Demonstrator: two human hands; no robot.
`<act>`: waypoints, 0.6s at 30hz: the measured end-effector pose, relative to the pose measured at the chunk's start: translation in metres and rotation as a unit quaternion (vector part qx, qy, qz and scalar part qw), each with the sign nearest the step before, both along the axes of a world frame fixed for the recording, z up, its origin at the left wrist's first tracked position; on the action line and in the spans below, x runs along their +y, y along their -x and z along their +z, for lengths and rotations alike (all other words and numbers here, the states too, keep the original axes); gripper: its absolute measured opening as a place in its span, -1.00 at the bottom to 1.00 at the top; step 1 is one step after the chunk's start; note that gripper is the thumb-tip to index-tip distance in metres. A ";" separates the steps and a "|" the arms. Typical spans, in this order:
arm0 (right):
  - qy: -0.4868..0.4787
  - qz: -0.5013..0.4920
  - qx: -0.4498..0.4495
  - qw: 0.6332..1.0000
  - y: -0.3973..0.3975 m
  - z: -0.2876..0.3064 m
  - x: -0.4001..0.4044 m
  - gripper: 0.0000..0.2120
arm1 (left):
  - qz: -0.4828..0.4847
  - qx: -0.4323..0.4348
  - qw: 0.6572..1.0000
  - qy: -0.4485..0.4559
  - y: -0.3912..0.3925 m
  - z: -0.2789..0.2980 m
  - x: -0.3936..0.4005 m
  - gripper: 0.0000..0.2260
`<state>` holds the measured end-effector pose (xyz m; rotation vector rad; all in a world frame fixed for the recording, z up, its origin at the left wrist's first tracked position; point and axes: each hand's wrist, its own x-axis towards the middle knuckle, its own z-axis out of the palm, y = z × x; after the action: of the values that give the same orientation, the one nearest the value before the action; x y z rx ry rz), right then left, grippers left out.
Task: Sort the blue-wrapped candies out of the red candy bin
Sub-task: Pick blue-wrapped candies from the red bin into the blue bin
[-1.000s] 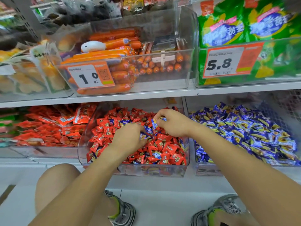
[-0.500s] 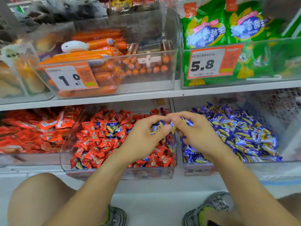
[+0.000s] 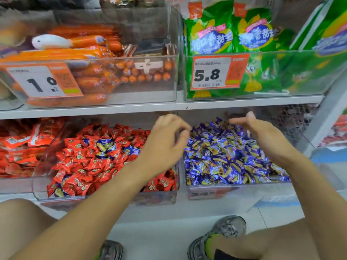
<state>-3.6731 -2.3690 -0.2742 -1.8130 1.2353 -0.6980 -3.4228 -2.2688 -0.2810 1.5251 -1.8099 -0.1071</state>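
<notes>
Blue-wrapped strays sit in my red bin; both hands hover empty.

My left hand [image 3: 165, 139] hangs over the divide between the red candy bin [image 3: 105, 198] and the blue candy bin [image 3: 234, 190], fingers loosely curled, holding nothing I can see. My right hand [image 3: 257, 132] floats above the blue bin, fingers straight, pointing toward 9 o'clock. Blue-wrapped candies [image 3: 105, 144] lie at 9 o'clock of my left hand, amid the red candies [image 3: 80, 166]; their long axes are mixed.
</notes>
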 end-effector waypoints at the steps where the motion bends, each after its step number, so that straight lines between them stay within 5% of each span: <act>1: 0.017 0.022 0.017 0.999 -0.004 0.001 0.003 -0.65 | 0.018 0.006 1.000 0.001 -0.016 -0.008 0.014 -0.84; 4: 0.104 0.085 0.086 0.987 -0.033 0.004 0.018 -0.87 | -0.020 -0.052 0.990 -0.127 -0.058 -0.029 0.047 -0.81; 7: 0.158 0.168 0.099 0.968 -0.081 0.010 0.043 -0.88 | -0.083 -0.134 0.961 -0.228 -0.087 -0.050 0.056 -0.64; 12: 0.254 0.350 0.242 0.869 -0.155 0.013 0.066 -0.70 | -0.056 -0.179 0.959 -0.211 -0.132 -0.066 0.051 -0.62; 15: 0.235 0.378 0.409 0.797 -0.180 0.004 0.061 -0.43 | -0.058 -0.197 0.960 -0.188 -0.145 -0.067 0.050 -0.62; 18: 0.204 0.405 0.453 0.767 -0.192 -0.008 0.061 -0.28 | -0.050 -0.213 0.964 -0.154 -0.157 -0.070 0.042 -0.64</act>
<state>-3.4806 -2.3078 -0.2823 -2.9096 0.6449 0.5410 -3.2661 -2.2268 -0.3514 1.7735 -2.2962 -0.1208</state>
